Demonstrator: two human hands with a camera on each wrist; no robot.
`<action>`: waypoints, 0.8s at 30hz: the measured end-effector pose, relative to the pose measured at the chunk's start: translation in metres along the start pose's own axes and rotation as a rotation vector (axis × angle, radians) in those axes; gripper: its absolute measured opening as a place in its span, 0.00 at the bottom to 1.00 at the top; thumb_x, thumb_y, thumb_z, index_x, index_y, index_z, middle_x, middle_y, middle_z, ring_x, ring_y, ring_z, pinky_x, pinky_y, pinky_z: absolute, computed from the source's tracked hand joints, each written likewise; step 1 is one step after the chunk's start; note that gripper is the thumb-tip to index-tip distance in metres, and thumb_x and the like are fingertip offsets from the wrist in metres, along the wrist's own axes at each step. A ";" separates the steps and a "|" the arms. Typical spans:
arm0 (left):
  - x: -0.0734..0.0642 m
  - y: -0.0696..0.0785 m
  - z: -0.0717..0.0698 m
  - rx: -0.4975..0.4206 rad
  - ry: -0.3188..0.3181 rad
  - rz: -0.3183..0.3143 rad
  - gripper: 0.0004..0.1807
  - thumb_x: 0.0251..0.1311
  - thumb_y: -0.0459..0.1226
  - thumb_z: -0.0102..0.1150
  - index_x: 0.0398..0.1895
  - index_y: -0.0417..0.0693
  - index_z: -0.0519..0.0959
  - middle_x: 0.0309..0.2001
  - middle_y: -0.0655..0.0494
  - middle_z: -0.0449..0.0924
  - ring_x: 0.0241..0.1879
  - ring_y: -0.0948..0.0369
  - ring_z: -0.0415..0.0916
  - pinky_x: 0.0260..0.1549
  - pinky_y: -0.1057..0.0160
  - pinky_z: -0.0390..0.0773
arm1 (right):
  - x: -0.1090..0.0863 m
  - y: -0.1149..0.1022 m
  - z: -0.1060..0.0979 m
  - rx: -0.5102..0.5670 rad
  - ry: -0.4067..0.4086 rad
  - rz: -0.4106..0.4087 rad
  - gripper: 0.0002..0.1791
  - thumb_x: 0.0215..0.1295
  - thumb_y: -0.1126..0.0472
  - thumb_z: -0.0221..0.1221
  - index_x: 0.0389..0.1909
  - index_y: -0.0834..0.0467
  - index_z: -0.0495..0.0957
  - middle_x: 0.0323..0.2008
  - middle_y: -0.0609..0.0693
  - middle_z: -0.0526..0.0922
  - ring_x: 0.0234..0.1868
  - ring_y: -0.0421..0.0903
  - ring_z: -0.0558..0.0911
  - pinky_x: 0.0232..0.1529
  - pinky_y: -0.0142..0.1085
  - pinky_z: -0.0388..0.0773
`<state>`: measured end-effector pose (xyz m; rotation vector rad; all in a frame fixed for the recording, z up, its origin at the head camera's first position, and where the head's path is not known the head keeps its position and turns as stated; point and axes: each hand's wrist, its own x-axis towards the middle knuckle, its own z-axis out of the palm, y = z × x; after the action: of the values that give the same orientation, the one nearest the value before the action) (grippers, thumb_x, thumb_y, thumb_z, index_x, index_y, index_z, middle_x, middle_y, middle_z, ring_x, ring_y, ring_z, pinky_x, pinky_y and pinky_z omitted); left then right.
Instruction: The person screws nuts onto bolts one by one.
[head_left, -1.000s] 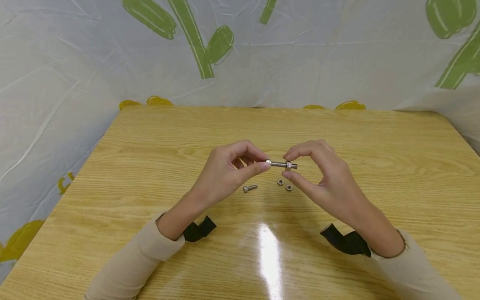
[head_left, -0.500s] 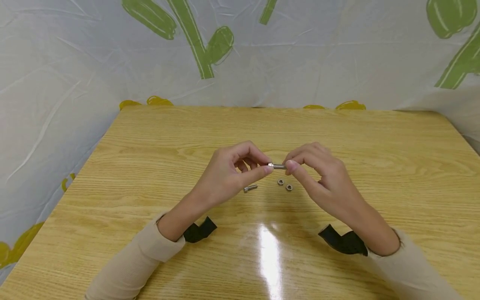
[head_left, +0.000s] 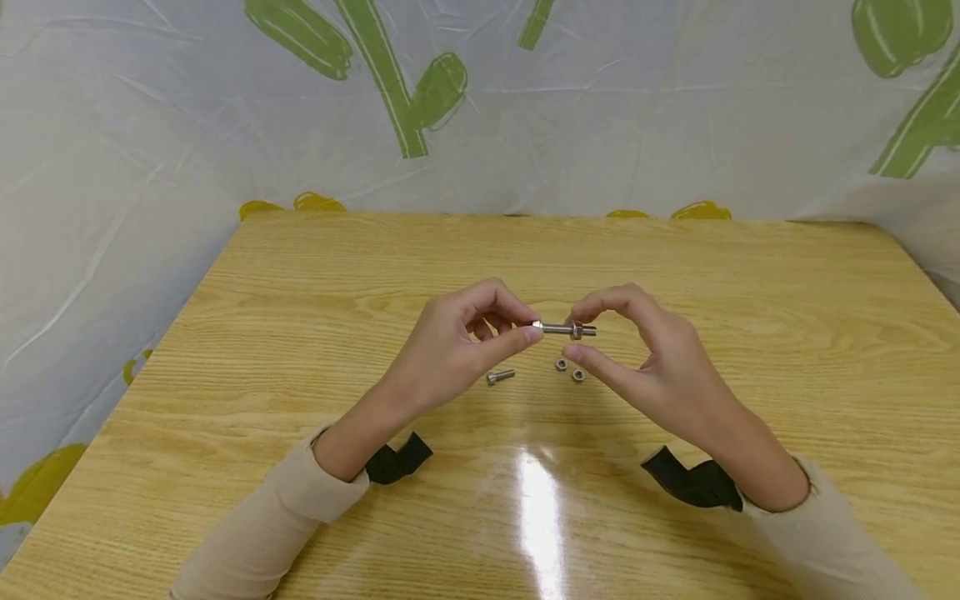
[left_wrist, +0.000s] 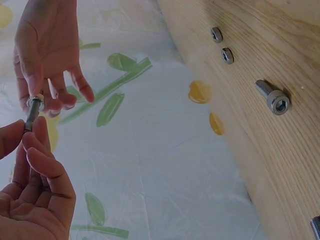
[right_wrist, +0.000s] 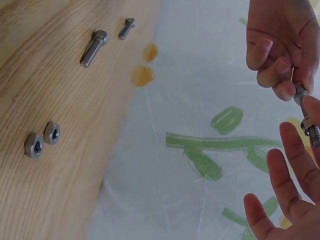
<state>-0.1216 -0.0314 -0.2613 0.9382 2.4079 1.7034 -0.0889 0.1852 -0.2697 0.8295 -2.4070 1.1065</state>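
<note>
My left hand [head_left: 450, 350] pinches the head end of a steel bolt [head_left: 557, 328] between thumb and forefinger. It holds the bolt level above the table, threaded tip to the right. A hex nut [head_left: 577, 331] sits on the thread a little short of that tip. Around the nut, the thumb and forefinger of my right hand [head_left: 663, 367] are spread, the thumb below and apart from it in the head view. In the right wrist view the other right fingers [right_wrist: 282, 175] are extended, and the right thumb overlaps the bolt [right_wrist: 314, 134].
Two loose hex nuts [head_left: 561, 365] lie on the wooden table [head_left: 337, 275] below the right hand. A socket-head bolt [head_left: 500, 377] lies left of them. Another smaller bolt [right_wrist: 126, 28] shows in the right wrist view. A patterned cloth [head_left: 570, 125] hangs behind the table.
Half a second ago the right finger and thumb were closed over the nut; now they have spread apart, exposing nut and bolt tip. The left hand keeps its pinch almost unmoved.
</note>
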 end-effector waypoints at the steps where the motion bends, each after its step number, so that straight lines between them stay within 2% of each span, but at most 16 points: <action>1: 0.000 0.000 0.000 -0.003 -0.001 0.000 0.03 0.58 0.37 0.61 0.34 0.49 0.79 0.33 0.60 0.80 0.31 0.66 0.74 0.32 0.66 0.76 | 0.000 0.000 0.000 0.005 0.010 -0.021 0.20 0.50 0.71 0.66 0.44 0.60 0.72 0.40 0.45 0.79 0.43 0.32 0.75 0.49 0.23 0.68; 6: 0.000 0.000 0.000 -0.005 -0.005 -0.003 0.03 0.57 0.37 0.62 0.34 0.49 0.79 0.33 0.60 0.81 0.31 0.66 0.74 0.32 0.66 0.76 | 0.000 0.000 0.002 0.011 0.050 -0.049 0.17 0.49 0.72 0.67 0.40 0.60 0.75 0.38 0.46 0.81 0.42 0.31 0.77 0.46 0.21 0.69; 15: -0.001 0.001 0.000 -0.001 0.000 -0.009 0.03 0.57 0.36 0.62 0.34 0.49 0.79 0.32 0.59 0.80 0.31 0.66 0.74 0.31 0.66 0.75 | 0.000 -0.003 0.001 0.012 0.035 0.054 0.11 0.56 0.68 0.63 0.40 0.56 0.78 0.36 0.44 0.83 0.39 0.31 0.77 0.44 0.21 0.69; 20: -0.001 0.003 0.001 -0.018 -0.001 -0.005 0.03 0.57 0.37 0.62 0.33 0.49 0.80 0.32 0.60 0.81 0.31 0.66 0.74 0.31 0.66 0.75 | 0.000 -0.003 0.002 -0.003 0.017 0.093 0.03 0.64 0.64 0.57 0.34 0.54 0.79 0.31 0.41 0.82 0.34 0.32 0.77 0.40 0.22 0.70; 24: -0.001 0.003 0.002 -0.017 -0.004 0.005 0.03 0.57 0.37 0.62 0.33 0.48 0.80 0.32 0.60 0.81 0.31 0.66 0.74 0.32 0.66 0.76 | 0.000 -0.002 0.002 -0.003 0.020 0.109 0.10 0.68 0.63 0.53 0.28 0.53 0.80 0.28 0.40 0.80 0.33 0.34 0.76 0.35 0.24 0.70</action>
<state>-0.1183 -0.0295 -0.2594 0.9447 2.3864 1.7194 -0.0877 0.1831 -0.2700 0.6899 -2.4618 1.1460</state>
